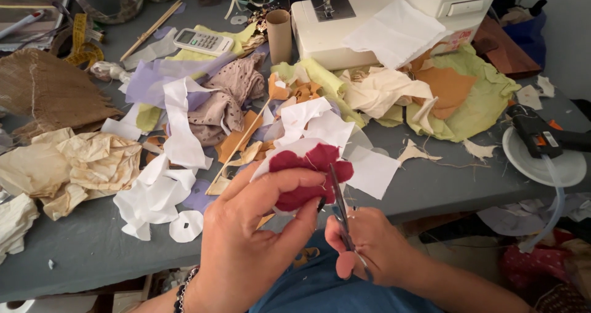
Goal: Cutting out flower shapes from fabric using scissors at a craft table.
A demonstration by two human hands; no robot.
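Fingers (280, 187) pinch 1 dark-red fabric piece (305, 174); 1 scissors (340, 202).

A grey worktable (443, 184) fills most of the view, seen from above, its front edge running across the lower part of the picture. A white sewing machine (369, 24) stands at the far side, near the middle. Loose fabric scraps in white, cream, lilac, green and orange lie heaped across the tabletop. A piece of brown burlap (49, 91) sits at the left. A white plate (542, 162) rests near the right edge with a black glue gun (535, 131) on it. A pale wall (569, 36) rises at far right. The light is soft and even.
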